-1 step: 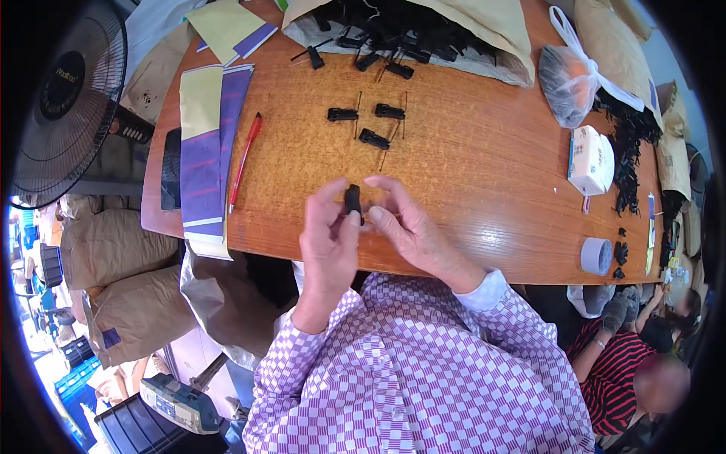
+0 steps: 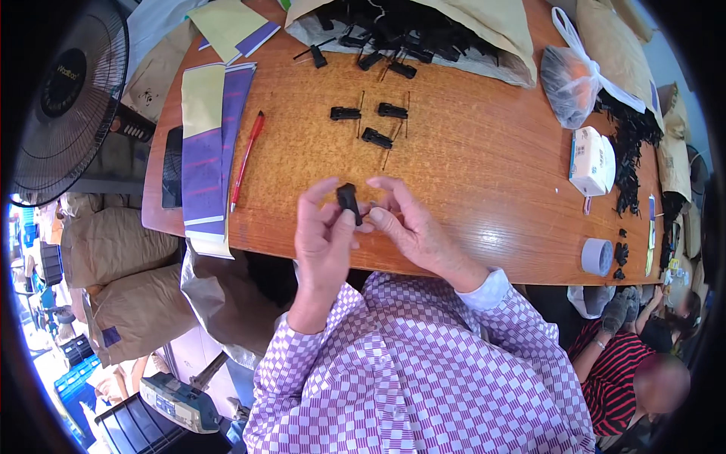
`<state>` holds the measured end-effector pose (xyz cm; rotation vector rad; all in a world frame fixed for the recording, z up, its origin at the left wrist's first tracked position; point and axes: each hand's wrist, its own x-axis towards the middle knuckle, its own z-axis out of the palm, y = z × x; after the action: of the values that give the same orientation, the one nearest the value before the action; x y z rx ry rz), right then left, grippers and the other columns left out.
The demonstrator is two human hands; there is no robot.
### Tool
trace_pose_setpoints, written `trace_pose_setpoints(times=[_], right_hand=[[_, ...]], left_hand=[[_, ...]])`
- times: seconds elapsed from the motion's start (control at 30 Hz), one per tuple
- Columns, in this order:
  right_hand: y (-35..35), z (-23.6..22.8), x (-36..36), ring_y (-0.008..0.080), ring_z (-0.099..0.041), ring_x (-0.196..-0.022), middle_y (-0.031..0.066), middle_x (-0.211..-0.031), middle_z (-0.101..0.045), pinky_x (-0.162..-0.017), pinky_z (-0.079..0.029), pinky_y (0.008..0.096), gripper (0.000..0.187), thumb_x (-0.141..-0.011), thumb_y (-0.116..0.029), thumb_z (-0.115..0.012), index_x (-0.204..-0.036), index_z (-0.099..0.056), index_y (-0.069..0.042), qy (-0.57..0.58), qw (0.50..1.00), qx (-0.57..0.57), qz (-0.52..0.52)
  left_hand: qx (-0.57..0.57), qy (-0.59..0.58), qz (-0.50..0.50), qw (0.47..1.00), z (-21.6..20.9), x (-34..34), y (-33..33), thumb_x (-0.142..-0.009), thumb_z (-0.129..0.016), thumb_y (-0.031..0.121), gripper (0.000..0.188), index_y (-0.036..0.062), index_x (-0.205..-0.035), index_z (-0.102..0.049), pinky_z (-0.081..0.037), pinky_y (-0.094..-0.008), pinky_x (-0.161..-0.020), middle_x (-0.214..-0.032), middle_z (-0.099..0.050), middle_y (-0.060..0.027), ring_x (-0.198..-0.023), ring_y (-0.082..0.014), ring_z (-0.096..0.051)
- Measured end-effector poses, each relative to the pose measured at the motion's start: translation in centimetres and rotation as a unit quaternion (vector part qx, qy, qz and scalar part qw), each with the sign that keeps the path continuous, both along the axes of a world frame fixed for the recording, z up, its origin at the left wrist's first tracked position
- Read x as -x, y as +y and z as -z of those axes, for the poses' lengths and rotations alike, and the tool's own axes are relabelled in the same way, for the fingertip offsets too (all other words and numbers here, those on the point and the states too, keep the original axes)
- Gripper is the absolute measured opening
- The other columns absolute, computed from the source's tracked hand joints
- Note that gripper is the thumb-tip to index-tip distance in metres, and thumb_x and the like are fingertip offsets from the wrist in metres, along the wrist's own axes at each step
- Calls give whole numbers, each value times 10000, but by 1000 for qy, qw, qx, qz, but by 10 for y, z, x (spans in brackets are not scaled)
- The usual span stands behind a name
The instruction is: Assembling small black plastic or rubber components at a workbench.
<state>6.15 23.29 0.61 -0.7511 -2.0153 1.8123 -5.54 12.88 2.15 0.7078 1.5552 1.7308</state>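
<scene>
My left hand [image 2: 321, 250] pinches a small black plastic piece [image 2: 348, 200] between thumb and fingers, its long side tilted upright above the table's near edge. Close beside its lower end is my right hand [image 2: 416, 231], thumb and fingertips drawn together; whatever they grip is too small to make out. Beyond my hands lie three similar black pieces, each with a thin dark rod: one on the left [image 2: 345, 113], one on the right [image 2: 392, 110] and one nearer [image 2: 376, 138]. More such pieces spill from a large paper sack [image 2: 484, 45] at the far edge.
On the left are a red pen [image 2: 247, 159], purple and yellow paper sheets [image 2: 203, 166], a dark phone [image 2: 172, 166] and a fan [image 2: 64, 83]. To the right sit a tissue pack [image 2: 591, 161], a tape roll [image 2: 596, 256] and a knotted plastic bag [image 2: 566, 83]. Another person [image 2: 620, 378] sits at lower right.
My left hand has shifted slightly left, and the black piece in it leans more to the left. The right hand stays nearly in place.
</scene>
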Motion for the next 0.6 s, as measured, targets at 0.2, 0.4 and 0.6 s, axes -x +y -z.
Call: trace_pose_setpoints(times=[0.2,0.4,0.6], right_hand=[[1,-11,2,37,-496,-641,-8,-783,-578,-538,-394,177,127,-956,-158,-535,-1017,-561,-50,29,981,190,-40],[0,-5,16,31,-505,-636,-14,-792,-584,-509,-376,174,122,-940,-140,-559,-1037,-545,-67,84,969,221,-67],[-4,7,25,6,-468,-712,-70,-784,-510,-621,-398,165,120,-935,-141,-571,-1025,-547,-65,67,974,214,-42]], left_hand=[[-28,-238,1,971,-8,16,-23,-958,-487,106,335,66,-1281,-410,-478,-209,-629,-985,-633,-117,-807,-163,-653],[-28,-321,52,945,8,24,-34,-952,-499,115,370,68,-1311,-422,-505,-226,-659,-1011,-628,-115,-809,-174,-657],[-26,-312,85,946,9,15,-35,-944,-521,136,397,47,-1319,-428,-523,-221,-613,-973,-634,-130,-766,-186,-668]])
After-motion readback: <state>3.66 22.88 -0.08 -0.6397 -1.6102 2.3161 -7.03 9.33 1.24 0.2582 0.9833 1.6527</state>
